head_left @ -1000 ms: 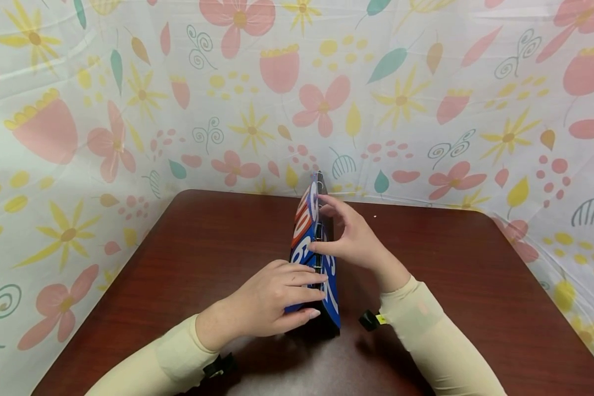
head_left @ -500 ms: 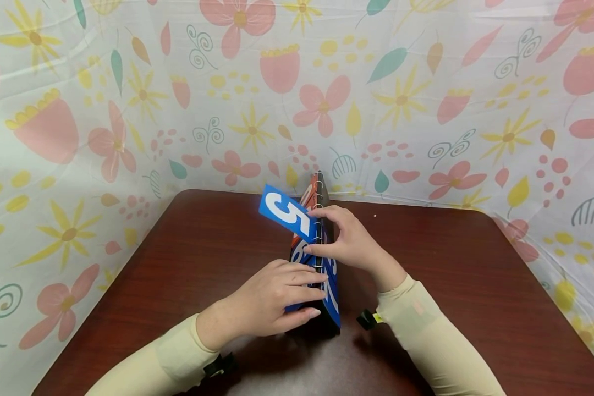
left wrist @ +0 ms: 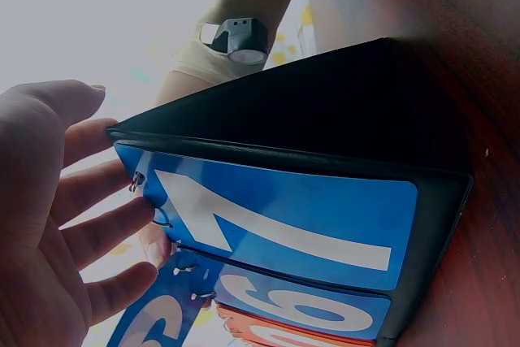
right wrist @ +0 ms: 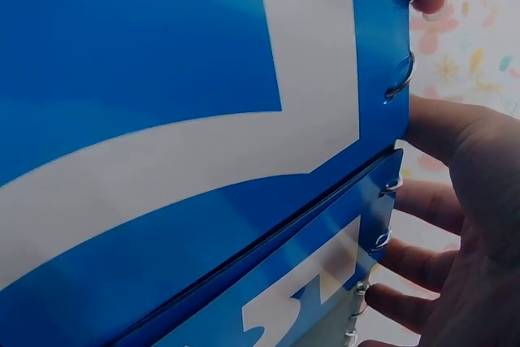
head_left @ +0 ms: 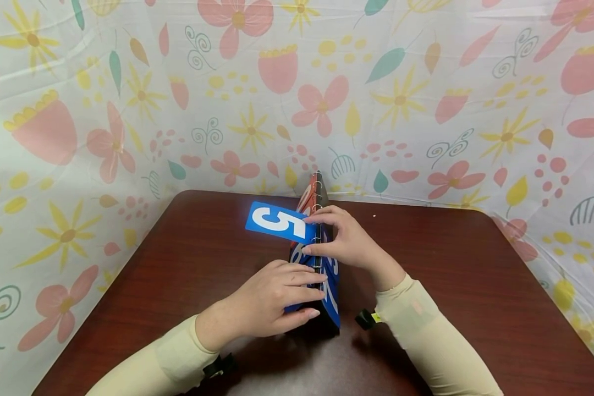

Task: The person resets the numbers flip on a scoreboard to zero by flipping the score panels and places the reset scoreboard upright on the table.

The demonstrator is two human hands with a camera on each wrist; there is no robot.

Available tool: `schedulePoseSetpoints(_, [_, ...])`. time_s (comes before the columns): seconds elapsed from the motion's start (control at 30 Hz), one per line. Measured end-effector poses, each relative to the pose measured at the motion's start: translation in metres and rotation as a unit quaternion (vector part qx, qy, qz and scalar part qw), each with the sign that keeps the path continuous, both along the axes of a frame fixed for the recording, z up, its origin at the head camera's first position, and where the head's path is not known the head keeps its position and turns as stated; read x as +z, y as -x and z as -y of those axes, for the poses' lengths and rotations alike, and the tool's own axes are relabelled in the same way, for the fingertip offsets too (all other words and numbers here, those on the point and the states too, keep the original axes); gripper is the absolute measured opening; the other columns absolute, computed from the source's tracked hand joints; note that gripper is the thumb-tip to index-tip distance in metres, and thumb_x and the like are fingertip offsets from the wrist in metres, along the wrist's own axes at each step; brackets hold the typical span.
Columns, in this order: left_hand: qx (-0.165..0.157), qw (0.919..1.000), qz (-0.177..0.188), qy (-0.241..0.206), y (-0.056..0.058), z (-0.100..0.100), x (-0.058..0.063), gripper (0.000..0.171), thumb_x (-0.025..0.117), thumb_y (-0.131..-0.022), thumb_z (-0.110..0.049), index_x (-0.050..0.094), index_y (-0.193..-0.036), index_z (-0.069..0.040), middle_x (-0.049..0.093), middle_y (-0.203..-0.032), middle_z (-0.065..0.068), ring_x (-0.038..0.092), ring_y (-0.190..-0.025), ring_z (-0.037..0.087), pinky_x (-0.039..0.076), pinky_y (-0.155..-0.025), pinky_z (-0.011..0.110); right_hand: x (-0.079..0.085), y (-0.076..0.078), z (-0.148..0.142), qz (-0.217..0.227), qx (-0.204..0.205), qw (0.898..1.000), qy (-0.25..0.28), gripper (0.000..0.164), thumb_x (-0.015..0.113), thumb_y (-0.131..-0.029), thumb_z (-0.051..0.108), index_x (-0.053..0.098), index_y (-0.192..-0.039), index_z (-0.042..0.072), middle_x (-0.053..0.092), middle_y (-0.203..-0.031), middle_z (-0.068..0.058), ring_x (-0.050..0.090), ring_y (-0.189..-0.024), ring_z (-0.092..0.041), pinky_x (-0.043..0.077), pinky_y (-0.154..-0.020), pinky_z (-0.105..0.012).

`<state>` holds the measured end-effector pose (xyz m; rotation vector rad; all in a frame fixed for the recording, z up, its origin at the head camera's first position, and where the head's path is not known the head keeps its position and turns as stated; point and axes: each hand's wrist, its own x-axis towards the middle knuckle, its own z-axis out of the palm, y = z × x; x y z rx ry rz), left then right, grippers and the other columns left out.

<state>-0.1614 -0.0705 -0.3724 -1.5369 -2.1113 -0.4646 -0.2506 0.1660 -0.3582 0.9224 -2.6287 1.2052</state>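
Left grip (head_left: 272,300), spread and empty, lay across the flip stand (left wrist: 325,111) at its near end, likely steadying it; right grip (head_left: 352,241), loosely arched mid-stand, touched the 5 card (head_left: 279,221).

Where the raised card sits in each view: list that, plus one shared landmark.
Head: raised card just left of and below centre.
Left wrist: raised card at the bottom edge, left of centre, cut off.
Right wrist: not in it.
Landmark: rings, in all three.

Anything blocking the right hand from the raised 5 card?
Nothing visible: in the head view, the right hand reaches the blue 5 card at its ringed edge; the left hand rests at the near end of the stand.
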Motion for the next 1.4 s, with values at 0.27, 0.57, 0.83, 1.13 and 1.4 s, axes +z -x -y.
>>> schedulePoseSetpoints(0.27, [-0.003, 1.0000, -0.008, -0.004, 0.001, 0.000, -0.001, 0.030, 0.066, -0.099, -0.035, 0.075, -0.124, -0.021, 0.070, -0.137, -0.004, 0.064, -0.129, 0.014, 0.053, -0.101, 0.037, 0.002, -0.001, 0.008, 0.009, -0.022, 0.999, -0.039, 0.051, 0.086, -0.078, 0.038, 0.076, -0.124, 0.018, 0.058, -0.136, -0.005, 0.048, -0.128, -0.027, 0.053, -0.099, -0.055])
schedulePoseSetpoints(0.57, [-0.008, 0.9997, -0.023, -0.008, 0.002, 0.000, -0.002, 0.029, 0.068, -0.098, -0.034, 0.075, -0.122, -0.020, 0.071, -0.135, -0.002, 0.065, -0.128, 0.015, 0.053, -0.102, 0.037, 0.005, -0.002, 0.008, -0.013, -0.012, 0.998, -0.058, 0.039, 0.086, -0.080, 0.038, 0.081, -0.112, 0.017, 0.060, -0.135, -0.007, 0.049, -0.128, -0.029, 0.048, -0.102, -0.056])
schedulePoseSetpoints(0.83, [-0.008, 0.9992, -0.035, -0.014, 0.003, -0.001, -0.002, 0.029, 0.070, -0.096, -0.034, 0.076, -0.121, -0.020, 0.072, -0.133, -0.002, 0.066, -0.126, 0.016, 0.054, -0.099, 0.037, 0.008, -0.003, 0.007, -0.039, -0.007, 0.995, -0.096, 0.031, 0.081, -0.086, 0.041, 0.082, -0.107, 0.018, 0.060, -0.139, -0.009, 0.052, -0.130, -0.033, 0.042, -0.104, -0.061])
schedulePoseSetpoints(1.13, [-0.005, 0.9995, -0.027, -0.013, 0.003, 0.001, -0.002, 0.029, 0.070, -0.096, -0.034, 0.076, -0.122, -0.021, 0.072, -0.133, -0.002, 0.065, -0.127, 0.016, 0.054, -0.098, 0.038, 0.006, -0.004, 0.008, -0.053, 0.001, 0.991, -0.126, 0.028, 0.070, -0.095, 0.045, 0.081, -0.110, 0.025, 0.057, -0.141, -0.008, 0.048, -0.131, -0.030, 0.038, -0.106, -0.063])
schedulePoseSetpoints(1.4, [-0.006, 0.9997, -0.020, -0.010, 0.002, 0.001, -0.002, 0.030, 0.068, -0.098, -0.035, 0.075, -0.124, -0.022, 0.070, -0.136, -0.003, 0.064, -0.127, 0.015, 0.054, -0.099, 0.038, 0.003, 0.010, -0.017, -0.020, 0.038, 0.999, 0.004, 0.044, 0.079, -0.092, 0.026, 0.068, -0.132, 0.011, 0.062, -0.136, -0.010, 0.056, -0.126, -0.026, 0.048, -0.106, -0.058])
